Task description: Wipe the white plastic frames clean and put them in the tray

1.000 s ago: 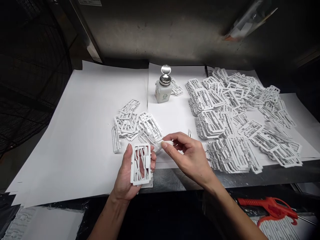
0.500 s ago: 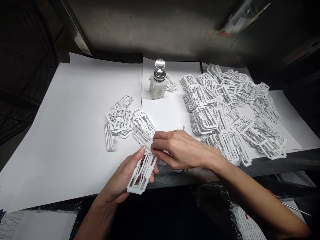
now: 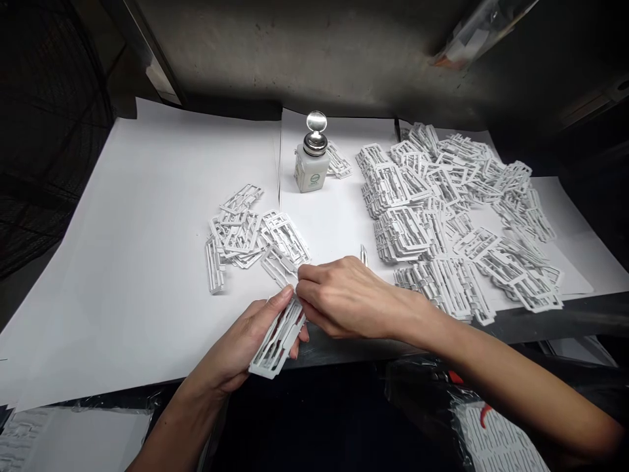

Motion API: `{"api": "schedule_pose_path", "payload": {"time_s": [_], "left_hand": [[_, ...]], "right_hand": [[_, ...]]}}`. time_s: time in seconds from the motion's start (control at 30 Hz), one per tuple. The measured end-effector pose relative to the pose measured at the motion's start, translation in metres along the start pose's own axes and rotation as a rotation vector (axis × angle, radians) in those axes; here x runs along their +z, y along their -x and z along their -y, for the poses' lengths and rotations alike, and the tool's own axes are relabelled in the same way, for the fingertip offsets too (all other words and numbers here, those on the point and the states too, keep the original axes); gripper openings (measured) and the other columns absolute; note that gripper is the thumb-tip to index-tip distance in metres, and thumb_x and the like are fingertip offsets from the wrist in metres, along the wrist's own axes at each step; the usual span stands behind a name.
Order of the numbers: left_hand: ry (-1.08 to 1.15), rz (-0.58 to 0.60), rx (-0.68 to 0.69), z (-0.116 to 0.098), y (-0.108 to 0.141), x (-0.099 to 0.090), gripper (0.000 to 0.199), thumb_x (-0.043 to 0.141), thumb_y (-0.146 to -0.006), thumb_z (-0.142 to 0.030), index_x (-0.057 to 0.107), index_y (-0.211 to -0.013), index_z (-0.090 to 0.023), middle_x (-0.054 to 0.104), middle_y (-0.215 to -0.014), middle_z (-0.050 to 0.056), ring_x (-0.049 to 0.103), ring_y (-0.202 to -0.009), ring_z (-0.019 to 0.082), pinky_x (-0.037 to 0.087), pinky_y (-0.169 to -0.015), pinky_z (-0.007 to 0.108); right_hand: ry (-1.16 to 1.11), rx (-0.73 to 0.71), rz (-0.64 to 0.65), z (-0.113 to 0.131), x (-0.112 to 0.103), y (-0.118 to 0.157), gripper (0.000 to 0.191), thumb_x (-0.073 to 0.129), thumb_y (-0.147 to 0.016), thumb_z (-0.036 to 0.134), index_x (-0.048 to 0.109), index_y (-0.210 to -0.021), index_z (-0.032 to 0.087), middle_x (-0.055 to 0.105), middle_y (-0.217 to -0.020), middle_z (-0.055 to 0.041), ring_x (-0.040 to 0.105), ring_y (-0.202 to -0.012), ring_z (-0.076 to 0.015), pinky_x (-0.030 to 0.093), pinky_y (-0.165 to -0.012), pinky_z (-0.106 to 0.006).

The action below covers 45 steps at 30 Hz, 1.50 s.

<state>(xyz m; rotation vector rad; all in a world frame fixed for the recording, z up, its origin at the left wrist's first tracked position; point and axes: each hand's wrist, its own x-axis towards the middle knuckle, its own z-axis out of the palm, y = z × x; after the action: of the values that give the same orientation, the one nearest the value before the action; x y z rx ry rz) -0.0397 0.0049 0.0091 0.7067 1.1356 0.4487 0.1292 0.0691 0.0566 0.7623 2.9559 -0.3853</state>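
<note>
My left hand (image 3: 242,347) holds a white plastic frame (image 3: 275,346) by its side, tilted edge-up over the table's front edge. My right hand (image 3: 344,296) has its fingers pinched together at the frame's upper end, touching it. What they pinch is hidden now; a second ago they held a small white pad. Just behind the hands lies a small pile of the same frames (image 3: 240,233).
A big heap of frames (image 3: 442,216) covers the right side of the white paper (image 3: 147,216). A pump bottle with a metal top (image 3: 311,157) stands at the back centre. A thin metal tool (image 3: 364,254) lies by my right hand. Bagged frames (image 3: 496,442) sit below.
My left hand has tipped the frame from flat-facing to edge-on. My right hand has moved left and down onto the frame's upper end, hiding the small white pad.
</note>
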Motion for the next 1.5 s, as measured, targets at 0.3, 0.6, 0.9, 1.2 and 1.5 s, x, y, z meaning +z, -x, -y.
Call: {"api": "schedule_pose_path", "payload": {"time_s": [0.3, 0.6, 0.9, 1.2, 1.5], "left_hand": [[0.232, 0.063, -0.043, 0.005, -0.004, -0.001, 0.051, 0.038, -0.085, -0.055, 0.063, -0.078, -0.012, 0.064, -0.072, 0.009, 0.055, -0.055, 0.015, 0.043, -0.055, 0.026], [0.482, 0.095, -0.117, 0.005, -0.005, -0.007, 0.052, 0.041, -0.085, -0.052, 0.065, -0.091, -0.007, 0.062, -0.074, 0.01, 0.054, -0.053, 0.014, 0.044, -0.055, 0.026], [0.713, 0.04, 0.096, 0.005, -0.011, -0.008, 0.047, 0.039, -0.088, -0.046, 0.064, -0.096, -0.007, 0.061, -0.081, 0.009, 0.056, -0.061, 0.014, 0.047, -0.06, 0.026], [0.767, -0.093, 0.167, 0.004, -0.013, -0.004, 0.046, 0.041, -0.087, -0.047, 0.064, -0.096, -0.008, 0.061, -0.079, 0.009, 0.057, -0.068, 0.015, 0.049, -0.064, 0.025], [0.811, -0.162, 0.22, 0.003, -0.012, 0.0, 0.04, 0.045, -0.085, -0.045, 0.064, -0.096, -0.012, 0.064, -0.083, 0.008, 0.06, -0.072, 0.016, 0.052, -0.066, 0.027]], "right_hand": [[-0.26, 0.105, -0.103, -0.007, 0.02, 0.01, 0.012, 0.055, -0.085, 0.017, 0.06, -0.075, 0.012, 0.052, -0.075, -0.0005, 0.045, -0.055, -0.0099, 0.03, -0.049, -0.023], [-0.451, 0.261, -0.174, -0.015, 0.022, 0.028, 0.008, 0.058, -0.084, 0.007, 0.064, -0.081, 0.01, 0.056, -0.079, -0.0021, 0.049, -0.059, -0.0097, 0.036, -0.055, -0.021], [-0.713, 0.448, -0.476, -0.01, 0.031, 0.043, 0.011, 0.06, -0.089, 0.018, 0.064, -0.099, 0.015, 0.062, -0.091, -0.0014, 0.057, -0.08, -0.013, 0.044, -0.068, -0.022], [-0.839, 0.413, -0.576, 0.028, 0.045, 0.036, 0.011, 0.058, -0.089, 0.015, 0.062, -0.099, 0.015, 0.061, -0.087, -0.0013, 0.056, -0.076, -0.0125, 0.044, -0.068, -0.023], [-0.899, 0.305, -0.576, 0.052, 0.059, 0.021, 0.017, 0.053, -0.091, 0.011, 0.059, -0.106, 0.014, 0.059, -0.098, -0.0056, 0.057, -0.088, -0.0153, 0.045, -0.079, -0.025]]}}
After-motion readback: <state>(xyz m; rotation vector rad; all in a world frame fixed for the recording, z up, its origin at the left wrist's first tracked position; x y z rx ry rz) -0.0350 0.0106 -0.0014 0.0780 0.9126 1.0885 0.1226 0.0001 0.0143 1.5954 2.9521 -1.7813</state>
